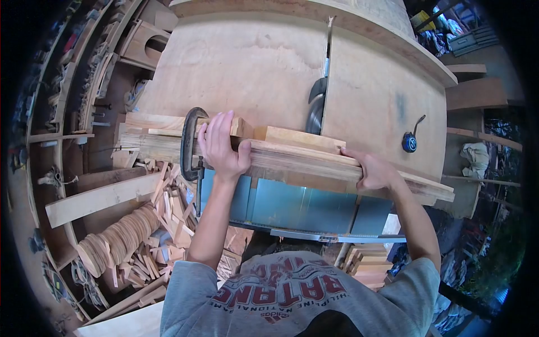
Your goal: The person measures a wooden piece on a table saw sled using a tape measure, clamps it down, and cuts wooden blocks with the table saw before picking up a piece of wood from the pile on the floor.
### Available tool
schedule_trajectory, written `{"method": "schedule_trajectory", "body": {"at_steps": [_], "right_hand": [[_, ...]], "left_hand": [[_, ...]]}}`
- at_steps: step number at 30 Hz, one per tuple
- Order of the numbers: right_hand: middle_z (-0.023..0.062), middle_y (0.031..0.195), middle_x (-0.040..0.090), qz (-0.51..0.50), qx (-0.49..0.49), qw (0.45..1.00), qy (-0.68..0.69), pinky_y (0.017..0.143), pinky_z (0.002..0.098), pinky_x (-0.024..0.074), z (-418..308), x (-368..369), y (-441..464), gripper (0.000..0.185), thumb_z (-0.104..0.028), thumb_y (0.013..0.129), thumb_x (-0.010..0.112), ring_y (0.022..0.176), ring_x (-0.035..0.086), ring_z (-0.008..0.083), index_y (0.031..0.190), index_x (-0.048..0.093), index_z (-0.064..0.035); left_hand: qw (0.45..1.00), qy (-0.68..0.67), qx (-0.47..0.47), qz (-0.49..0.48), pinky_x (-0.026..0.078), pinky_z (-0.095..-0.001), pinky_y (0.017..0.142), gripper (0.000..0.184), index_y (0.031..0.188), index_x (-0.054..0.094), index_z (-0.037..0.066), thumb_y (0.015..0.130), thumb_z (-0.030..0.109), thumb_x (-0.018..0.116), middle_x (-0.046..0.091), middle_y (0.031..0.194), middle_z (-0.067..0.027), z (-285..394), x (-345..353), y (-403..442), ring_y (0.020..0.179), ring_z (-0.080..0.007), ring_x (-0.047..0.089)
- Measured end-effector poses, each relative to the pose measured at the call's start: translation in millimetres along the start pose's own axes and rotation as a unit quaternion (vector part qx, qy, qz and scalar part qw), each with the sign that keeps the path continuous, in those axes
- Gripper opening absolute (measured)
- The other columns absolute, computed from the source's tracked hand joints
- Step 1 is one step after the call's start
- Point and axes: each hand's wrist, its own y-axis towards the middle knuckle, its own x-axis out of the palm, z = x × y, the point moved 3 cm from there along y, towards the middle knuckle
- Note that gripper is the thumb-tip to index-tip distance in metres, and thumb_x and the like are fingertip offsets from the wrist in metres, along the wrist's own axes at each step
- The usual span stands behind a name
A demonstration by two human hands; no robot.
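A plywood sled [241,62] lies on a table saw, and the saw blade [315,115] stands up through its slot. Along the near edge runs a thick wooden fence [303,160]. My left hand [222,146] is wrapped over the fence's left part, beside a black C-clamp [190,140] and a small stop block [241,128]. A short wooden board [306,139] lies against the fence, just on the near side of the blade. My right hand [375,169] grips the fence further right, its fingertips touching the board's right end.
A blue tape measure [410,142] lies on the sled's right side. A far fence [359,22] crosses the back. Stacked wooden discs [118,238] and heaped offcuts [168,224] are at lower left. Shelves [62,95] line the left; cut wood pieces [368,267] are stacked below the saw.
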Motion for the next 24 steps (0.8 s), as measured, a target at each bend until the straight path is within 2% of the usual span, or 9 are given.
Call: {"method": "schedule_trajectory", "body": {"at_steps": [2,4,11,18,20,21,23,24], "right_hand": [[0.0219,0.141,0.066,-0.002,0.008,1.000,-0.003,0.107,0.0439,0.0524,3,-3,4,0.109,-0.011,0.052,0.082,0.126,0.064,0.0414,0.156,0.050,-0.0070],[0.0234,0.118,0.075,0.047,-0.047,0.998,-0.010,0.093,0.0484,0.0574,7,-6,7,0.100,-0.016,0.055,0.079,0.110,0.071,0.0412,0.152,0.055,-0.0119],[0.0247,0.121,0.074,0.044,-0.038,0.998,-0.001,0.097,0.0465,0.0569,14,-21,20,0.101,-0.012,0.055,0.078,0.111,0.071,0.0414,0.153,0.055,-0.0086],[0.0238,0.131,0.071,0.051,-0.060,0.997,0.023,0.103,0.0423,0.0549,29,-38,40,0.103,-0.007,0.055,0.078,0.119,0.070,0.0381,0.154,0.053,-0.0075],[0.0237,0.133,0.070,0.048,-0.049,0.997,0.021,0.104,0.0418,0.0542,32,-43,44,0.104,-0.007,0.055,0.078,0.122,0.068,0.0376,0.155,0.052,-0.0080],[0.0234,0.134,0.070,0.054,-0.064,0.996,0.030,0.104,0.0419,0.0540,39,-40,47,0.104,-0.008,0.054,0.079,0.123,0.068,0.0372,0.155,0.052,-0.0086],[0.0231,0.135,0.070,0.059,-0.084,0.994,0.038,0.104,0.0419,0.0537,29,-40,44,0.105,-0.009,0.054,0.079,0.124,0.067,0.0369,0.155,0.052,-0.0091],[0.0226,0.135,0.070,0.044,-0.059,0.997,0.031,0.104,0.0419,0.0538,26,-43,43,0.106,-0.010,0.053,0.079,0.123,0.067,0.0369,0.156,0.052,-0.0097]], "left_hand": [[1.000,-0.003,0.000,-0.001,0.036,-0.0539,0.113,0.067,0.137,0.066,0.003,0.100,0.058,0.051,0.070,0.128,-0.0174,-1,3,5,0.124,-0.0372,0.064],[1.000,0.000,0.001,0.000,0.036,-0.0538,0.113,0.067,0.137,0.066,0.004,0.100,0.057,0.051,0.070,0.128,-0.0176,-3,9,7,0.124,-0.0371,0.064],[1.000,0.000,0.008,0.005,0.037,-0.0522,0.112,0.064,0.137,0.066,0.004,0.100,0.055,0.053,0.070,0.127,-0.0176,-7,24,22,0.123,-0.0370,0.064],[1.000,-0.014,0.014,0.018,0.038,-0.0508,0.112,0.060,0.135,0.066,0.004,0.101,0.052,0.053,0.071,0.125,-0.0162,-11,43,43,0.122,-0.0365,0.065],[1.000,-0.018,0.004,-0.018,0.035,-0.0522,0.116,0.061,0.143,0.061,0.004,0.102,0.048,0.054,0.067,0.136,-0.0194,-12,45,46,0.130,-0.0369,0.060],[1.000,-0.015,0.005,-0.017,0.035,-0.0522,0.116,0.061,0.143,0.061,0.004,0.102,0.048,0.054,0.067,0.136,-0.0194,-11,44,46,0.130,-0.0369,0.060],[0.999,0.011,0.015,-0.038,0.031,-0.0531,0.122,0.065,0.152,0.053,0.002,0.101,0.041,0.057,0.057,0.151,-0.0225,-8,36,45,0.141,-0.0389,0.052],[0.999,-0.037,-0.018,-0.014,0.028,-0.0544,0.124,0.067,0.156,0.049,0.001,0.100,0.038,0.058,0.052,0.156,-0.0229,-2,22,34,0.145,-0.0406,0.047]]}}
